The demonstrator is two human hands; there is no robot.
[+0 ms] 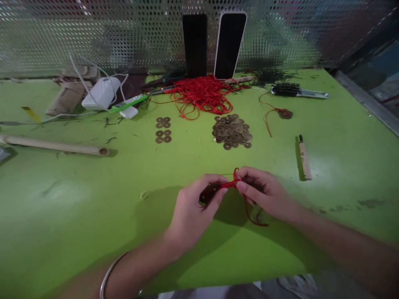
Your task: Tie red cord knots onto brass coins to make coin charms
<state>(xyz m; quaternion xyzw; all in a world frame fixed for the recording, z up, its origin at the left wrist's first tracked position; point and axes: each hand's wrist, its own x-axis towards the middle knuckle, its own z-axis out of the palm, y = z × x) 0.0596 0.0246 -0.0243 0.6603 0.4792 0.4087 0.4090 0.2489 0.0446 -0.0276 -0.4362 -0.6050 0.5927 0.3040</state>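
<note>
Between my two hands runs a red cord (231, 184), its middle part knotted or braided. My left hand (199, 203) pinches the cord's left end between thumb and fingers; what lies inside that palm is in shadow. On the other side, my right hand (262, 189) grips the cord near a small loop that sticks up. A loose tail of cord hangs below the right fingers towards the table. Beyond the hands lies a heap of round brass coins with holes (232, 131). Left of it, coins in two small groups (163, 129) lie flat.
A tangle of red cord (205, 93) lies before two upright phones (195, 45). To the right are a round brush (285, 89), a corded coin piece (285, 113) and a wooden-handled tool (304, 160). A bamboo tube (59, 145), white adapter (101, 93) and green cutter (129, 102) lie left.
</note>
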